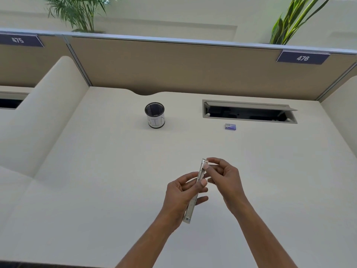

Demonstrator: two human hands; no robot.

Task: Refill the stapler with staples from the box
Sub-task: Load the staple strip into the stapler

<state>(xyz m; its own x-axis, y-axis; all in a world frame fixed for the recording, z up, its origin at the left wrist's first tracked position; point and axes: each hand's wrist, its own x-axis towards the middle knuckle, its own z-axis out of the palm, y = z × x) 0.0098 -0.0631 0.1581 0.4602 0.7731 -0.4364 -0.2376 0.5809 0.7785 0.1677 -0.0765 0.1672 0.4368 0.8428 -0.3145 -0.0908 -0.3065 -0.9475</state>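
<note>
A long, pale, silver stapler [190, 208] is held up above the desk, pointing away from me. My left hand [178, 196] grips its middle, thumb on top. My right hand [224, 177] pinches the stapler's far tip between thumb and forefinger. I cannot tell whether a strip of staples is between those fingers. The small purple staple box [230, 126] lies farther back on the desk, to the right, apart from both hands.
A black mesh cup [154, 115] with a white label stands at the back middle of the cream desk [96, 180]. An open cable hatch [249, 112] sits behind the box. Tan partition panels [173, 66] close off the back, and rounded dividers stand at both sides.
</note>
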